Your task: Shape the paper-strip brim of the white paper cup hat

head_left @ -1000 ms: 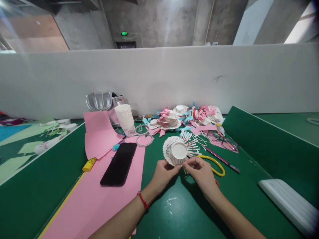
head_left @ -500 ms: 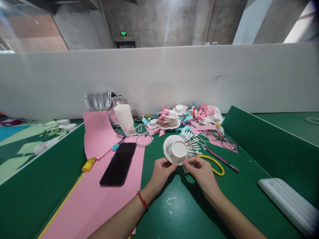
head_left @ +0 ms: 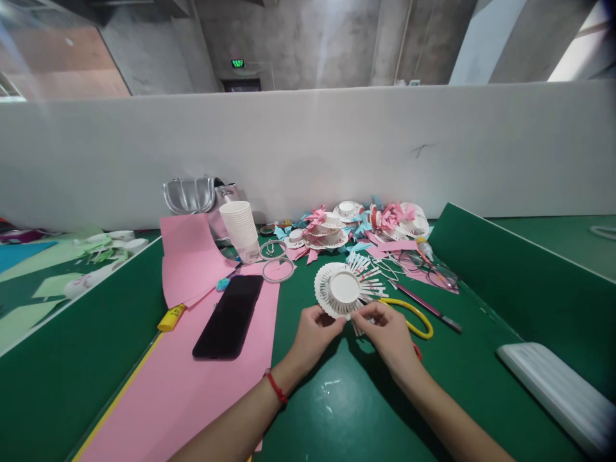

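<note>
A white paper cup point(head_left: 344, 289) with its wall cut into fanned-out strips lies bottom-up on the green table point(head_left: 366, 410). My left hand point(head_left: 314, 333) pinches the cup's near left edge. My right hand point(head_left: 387, 332) pinches one of the strips at its near right edge. Both hands have their fingers closed on the paper. Yellow-handled scissors point(head_left: 412, 316) lie just right of my right hand, partly hidden by it.
A black phone point(head_left: 230, 316) rests on pink paper point(head_left: 192, 378) at left, with a yellow glue tube point(head_left: 172, 317). Stacked white cups point(head_left: 240, 231), a silver bag point(head_left: 192, 194), finished pink-and-blue cup crafts point(head_left: 366, 224), glasses point(head_left: 433, 273) and a pen point(head_left: 428, 309) lie behind. A white object point(head_left: 558, 394) sits right.
The cup and both hands have shifted only slightly; my fingers have worked along the cup's near edge.
</note>
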The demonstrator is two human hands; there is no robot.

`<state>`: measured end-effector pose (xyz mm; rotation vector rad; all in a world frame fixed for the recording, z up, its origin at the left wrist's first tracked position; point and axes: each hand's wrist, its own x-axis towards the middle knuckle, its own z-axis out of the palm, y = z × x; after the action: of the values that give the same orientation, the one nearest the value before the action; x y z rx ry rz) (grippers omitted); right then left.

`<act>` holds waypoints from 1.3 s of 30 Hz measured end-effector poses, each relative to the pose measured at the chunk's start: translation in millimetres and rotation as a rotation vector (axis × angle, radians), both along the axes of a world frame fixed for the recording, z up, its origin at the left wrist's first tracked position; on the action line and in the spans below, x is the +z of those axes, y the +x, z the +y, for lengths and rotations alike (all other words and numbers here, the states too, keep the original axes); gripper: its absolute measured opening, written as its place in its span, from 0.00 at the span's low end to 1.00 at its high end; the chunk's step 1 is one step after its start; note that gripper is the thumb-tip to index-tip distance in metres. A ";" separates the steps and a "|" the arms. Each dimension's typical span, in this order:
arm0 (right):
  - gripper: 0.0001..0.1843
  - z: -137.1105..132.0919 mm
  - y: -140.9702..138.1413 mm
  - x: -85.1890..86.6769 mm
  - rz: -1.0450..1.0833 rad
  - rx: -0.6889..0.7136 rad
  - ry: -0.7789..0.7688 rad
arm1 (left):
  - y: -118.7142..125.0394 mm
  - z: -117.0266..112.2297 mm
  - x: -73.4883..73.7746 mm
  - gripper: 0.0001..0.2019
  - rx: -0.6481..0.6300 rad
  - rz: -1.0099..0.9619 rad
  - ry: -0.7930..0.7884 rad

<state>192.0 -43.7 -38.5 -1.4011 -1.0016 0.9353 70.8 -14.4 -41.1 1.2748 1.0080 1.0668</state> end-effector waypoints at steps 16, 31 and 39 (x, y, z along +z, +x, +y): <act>0.09 0.7 -2.1 -0.7 0.021 -0.022 0.051 | -0.5 1.3 -3.4 0.07 -0.047 0.003 0.026; 0.09 2.2 1.2 -8.6 0.043 0.023 0.083 | -0.1 0.8 -0.6 0.08 -0.051 -0.068 0.007; 0.09 1.2 -1.7 -9.0 -0.007 0.024 0.106 | -0.8 -0.8 4.0 0.08 -0.031 -0.113 -0.065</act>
<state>190.3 -42.5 -47.5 -1.3072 -1.0599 0.8824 70.0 -15.2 -37.1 1.1607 0.9277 1.0619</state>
